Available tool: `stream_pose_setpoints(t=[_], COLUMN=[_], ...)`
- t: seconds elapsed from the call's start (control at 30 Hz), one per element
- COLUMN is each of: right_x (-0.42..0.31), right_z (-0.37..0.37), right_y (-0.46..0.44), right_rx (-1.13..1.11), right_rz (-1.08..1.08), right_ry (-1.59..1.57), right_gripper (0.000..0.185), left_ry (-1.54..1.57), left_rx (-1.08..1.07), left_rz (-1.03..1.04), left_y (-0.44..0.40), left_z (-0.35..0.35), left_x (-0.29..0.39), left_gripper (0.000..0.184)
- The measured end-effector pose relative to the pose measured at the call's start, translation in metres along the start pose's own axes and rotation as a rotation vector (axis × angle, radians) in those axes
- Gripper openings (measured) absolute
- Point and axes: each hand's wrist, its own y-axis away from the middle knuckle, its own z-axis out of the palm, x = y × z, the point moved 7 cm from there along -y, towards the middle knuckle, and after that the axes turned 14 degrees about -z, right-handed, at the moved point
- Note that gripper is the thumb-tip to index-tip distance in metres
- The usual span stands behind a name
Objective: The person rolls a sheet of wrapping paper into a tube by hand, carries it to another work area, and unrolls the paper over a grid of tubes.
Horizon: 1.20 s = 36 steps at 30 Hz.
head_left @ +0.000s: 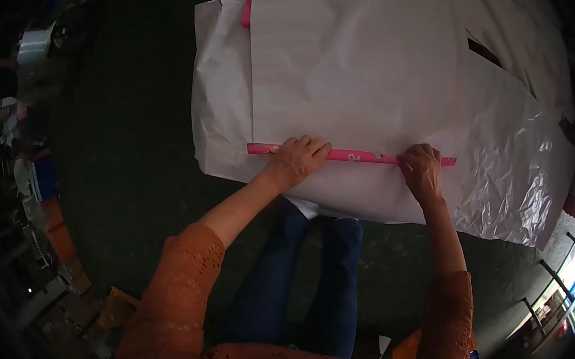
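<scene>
A large white sheet [360, 69] lies in front of me. Along its near edge runs a narrow pink strip [355, 156] with small pale printed figures, which looks like the sheet's other side folded over. Left of the strip's middle, my left hand [298, 161] has its fingers curled down over the fold. Toward the strip's right end, my right hand [424, 172] pinches the fold between thumb and fingers. Both hands rest on the sheet, and their fingertips are partly hidden.
Under the sheet spreads crinkled, shiny white wrapping [509, 180], hanging over the near edge by my legs. A bit of pink [247, 13] shows at the upper left. Dark floor [143, 96] lies to the left, with boxes [58, 227] and clutter along the far left.
</scene>
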Motion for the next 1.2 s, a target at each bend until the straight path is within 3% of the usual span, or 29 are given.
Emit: stream_pose_setpoints(t=[0.07, 0.27, 0.47, 0.6, 0.67, 0.8, 1.0, 1.07, 1.2], right_x=[-0.001, 0.006, 0.037, 0.014, -0.004, 0.009, 0.019, 0.039, 0.054], right_z=[-0.008, -0.034, -0.037, -0.04, -0.037, -0.02, -0.019, 0.002, 0.02], right_y=[0.001, 0.012, 0.035, 0.018, 0.009, 0.016, 0.011, 0.013, 0.015], right_rx=[-0.042, -0.001, -0.033, 0.013, 0.045, 0.003, -0.093, -0.273, -0.423], right_rz=[-0.046, -0.101, -0.028, -0.018, -0.118, -0.055, 0.195, 0.436, 0.455], right_ry=[0.031, 0.072, 0.102, 0.177, 0.167, 0.079, -0.106, -0.362, -0.334], right_gripper=[0.026, 0.026, 0.03, 0.03, 0.034, 0.034, 0.022, 0.023, 0.027], left_ry=[-0.033, 0.022, 0.049, 0.035, 0.02, 0.009, 0.011, -0.006, -0.065], left_rx=[0.059, 0.032, 0.015, 0.035, 0.027, 0.02, 0.003, 0.015, -0.017], left_rz=[0.058, 0.032, -0.025, -0.027, -0.025, -0.056, -0.09, -0.094, -0.08], left_y=[-0.004, -0.006, -0.001, 0.0, 0.0, 0.003, 0.004, 0.005, 0.007], left_z=[0.006, 0.006, 0.005, -0.001, 0.0, -0.002, 0.004, 0.006, 0.009], left_x=[0.007, -0.002, -0.007, -0.001, 0.0, -0.003, -0.005, -0.005, -0.006], left_gripper=[0.017, 0.004, 0.009, 0.01, 0.01, 0.008, 0.01, 0.011, 0.009])
